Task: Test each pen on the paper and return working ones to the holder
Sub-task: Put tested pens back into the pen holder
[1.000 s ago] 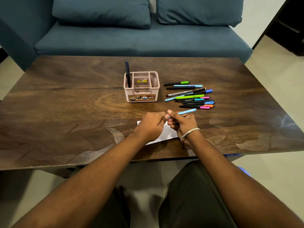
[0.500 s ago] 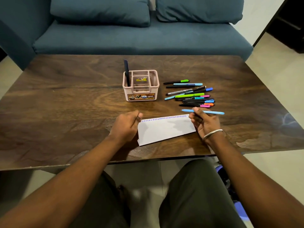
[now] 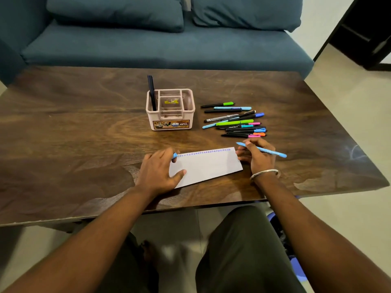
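Blue pen [image 3: 267, 151] in right hand [image 3: 257, 158] grip, tip beside paper [image 3: 208, 166]

holder [image 3: 170, 119]: pale pink, with a brown and orange label on its front
pen in holder [image 3: 151, 92]: dark navy
paper [image 3: 206, 166]: white, a row of blue dots along its far edge
held pen [image 3: 267, 151]: light blue
loose pens [image 3: 236, 120] right of holder: black barrels; green, blue, pink, orange caps
table [image 3: 74, 127]: dark brown wood grain
sofa [image 3: 148, 43]: teal
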